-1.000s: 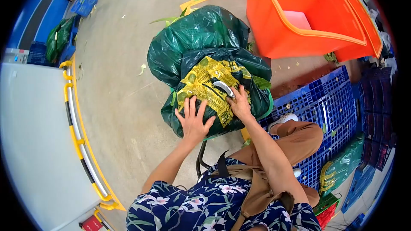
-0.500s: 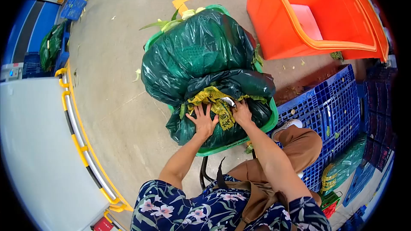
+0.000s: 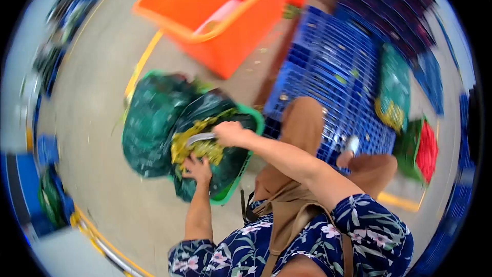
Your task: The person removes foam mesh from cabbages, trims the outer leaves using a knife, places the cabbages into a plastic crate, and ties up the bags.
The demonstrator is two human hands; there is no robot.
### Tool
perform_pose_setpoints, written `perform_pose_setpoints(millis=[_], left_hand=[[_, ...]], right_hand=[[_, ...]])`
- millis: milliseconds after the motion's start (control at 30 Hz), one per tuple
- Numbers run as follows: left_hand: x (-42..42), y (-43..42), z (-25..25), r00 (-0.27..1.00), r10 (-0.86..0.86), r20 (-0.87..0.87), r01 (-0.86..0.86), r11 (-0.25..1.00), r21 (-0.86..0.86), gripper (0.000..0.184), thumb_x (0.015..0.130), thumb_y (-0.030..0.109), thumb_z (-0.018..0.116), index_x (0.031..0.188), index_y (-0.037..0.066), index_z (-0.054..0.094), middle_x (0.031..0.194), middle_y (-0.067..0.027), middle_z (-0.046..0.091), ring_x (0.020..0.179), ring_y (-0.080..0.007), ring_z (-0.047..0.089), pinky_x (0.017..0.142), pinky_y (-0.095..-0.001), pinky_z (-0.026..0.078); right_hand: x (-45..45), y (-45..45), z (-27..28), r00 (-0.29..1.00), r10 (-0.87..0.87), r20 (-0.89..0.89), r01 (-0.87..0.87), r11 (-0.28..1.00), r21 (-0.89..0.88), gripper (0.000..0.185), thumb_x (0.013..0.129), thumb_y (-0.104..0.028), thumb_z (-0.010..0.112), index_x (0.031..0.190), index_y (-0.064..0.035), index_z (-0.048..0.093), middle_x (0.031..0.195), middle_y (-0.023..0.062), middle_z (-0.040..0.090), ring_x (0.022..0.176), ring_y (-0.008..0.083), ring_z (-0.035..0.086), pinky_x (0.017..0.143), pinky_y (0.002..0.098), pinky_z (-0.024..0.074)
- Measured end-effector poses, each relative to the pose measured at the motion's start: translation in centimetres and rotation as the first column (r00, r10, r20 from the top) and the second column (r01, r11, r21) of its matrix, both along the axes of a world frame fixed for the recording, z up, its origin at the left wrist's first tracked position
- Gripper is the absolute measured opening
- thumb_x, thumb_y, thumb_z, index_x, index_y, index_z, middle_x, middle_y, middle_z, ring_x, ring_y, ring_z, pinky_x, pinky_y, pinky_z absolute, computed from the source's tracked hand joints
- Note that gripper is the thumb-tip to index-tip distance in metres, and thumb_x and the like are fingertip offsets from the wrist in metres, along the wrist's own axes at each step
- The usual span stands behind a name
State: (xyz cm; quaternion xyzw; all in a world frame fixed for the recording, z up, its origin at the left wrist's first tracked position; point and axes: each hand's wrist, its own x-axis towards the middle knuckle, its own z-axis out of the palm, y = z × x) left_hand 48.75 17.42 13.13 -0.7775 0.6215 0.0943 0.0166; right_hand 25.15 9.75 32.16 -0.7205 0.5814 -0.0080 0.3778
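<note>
A green basket (image 3: 243, 174) holds dark green plastic bags (image 3: 154, 123) with a crumpled yellow printed part (image 3: 207, 150) on the nearer one. My right hand (image 3: 229, 134) is closed round the end of a curved silver tool (image 3: 201, 137), which lies over the yellow plastic; its exact kind is blurred. My left hand (image 3: 198, 169) rests on the bag just below the yellow part, fingers spread, holding nothing.
An orange bin (image 3: 215, 51) stands beyond the basket. To the right are a blue pallet (image 3: 328, 82), another green bag (image 3: 393, 84) and a green crate (image 3: 410, 149) with red contents. A yellow-and-black rail (image 3: 92, 236) runs at lower left.
The view has swung right, shifting the basket, bags and bin leftward in the frame. My right hand has risen off the bag with the tool; my left hand remains on the bag.
</note>
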Motion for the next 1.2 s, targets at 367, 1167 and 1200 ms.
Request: perform_pose_setpoints(millis=[367,1167,1200], left_hand=[[-0.6,-5.0,12.2,0.876,-0.482,-0.003,0.4,0.722,0.564,0.079,0.078,0.058,0.053,0.133,0.003,0.043,0.122,-0.0291,0.052,0.114,-0.0406,0.051,0.096,-0.0415,0.04],[-99.5,10.2,-8.1,0.508,-0.13,-0.851,0.858,0.159,0.488,0.11,0.07,0.045,0.077,0.144,-0.001,0.009,0.141,-0.0233,0.033,0.128,-0.0363,0.035,0.094,-0.0533,0.041],[-101.5,11.6,-10.2,0.519,-0.097,-0.85,0.844,0.215,0.491,0.113,0.069,0.045,0.078,0.144,-0.002,0.007,0.142,-0.0229,0.032,0.13,-0.0359,0.034,0.096,-0.0538,0.039]], right_hand=[[-32.2,23.9,11.6,0.463,-0.697,0.548,0.798,0.597,0.086,0.03,0.083,-0.021,0.066,0.109,-0.0075,0.06,0.072,0.0008,0.059,0.06,0.0075,0.056,0.051,0.0252,0.0471],[-83.7,53.7,-31.9,-0.848,0.05,0.527,0.376,-0.644,0.667,0.009,0.085,-0.01,0.057,0.09,-0.0096,0.05,0.069,0.0029,0.049,0.057,0.0166,0.05,0.053,0.0426,0.0486],[-86.6,53.7,-35.1,-0.865,0.097,0.493,0.298,-0.691,0.659,0.01,0.084,-0.012,0.059,0.087,-0.0091,0.049,0.068,0.0037,0.049,0.056,0.0167,0.05,0.054,0.0426,0.049]])
